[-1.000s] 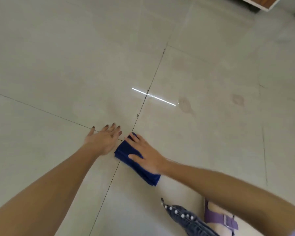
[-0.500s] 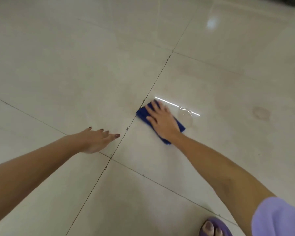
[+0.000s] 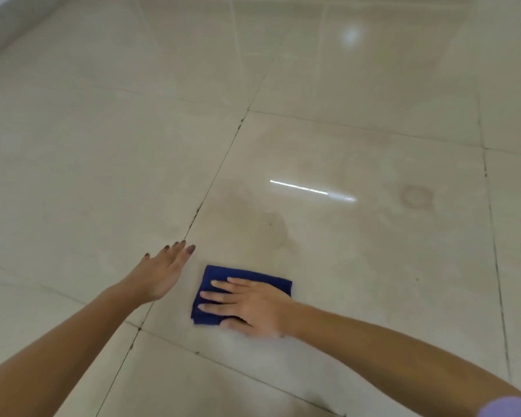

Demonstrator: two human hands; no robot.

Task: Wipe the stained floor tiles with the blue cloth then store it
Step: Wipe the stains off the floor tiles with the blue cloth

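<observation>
A folded blue cloth (image 3: 211, 276) lies flat on a glossy beige floor tile (image 3: 343, 251). My right hand (image 3: 247, 303) presses down on it with straight, spread fingers pointing left. My left hand (image 3: 160, 273) rests flat on the floor just left of the cloth, fingers straight, at the dark grout line. A faint brownish smear (image 3: 275, 228) marks the tile beyond the cloth. A ring-shaped stain (image 3: 415, 197) sits farther right on the same tile.
Dark grout lines (image 3: 217, 173) cross the floor between large tiles. A bright strip of light (image 3: 301, 188) reflects off the tile ahead. A wall base (image 3: 0, 28) shows at the top left corner.
My right hand has pulled the cloth back toward me, away from the light reflection and off the smeared spot. The left hand stays planted by the grout line.
</observation>
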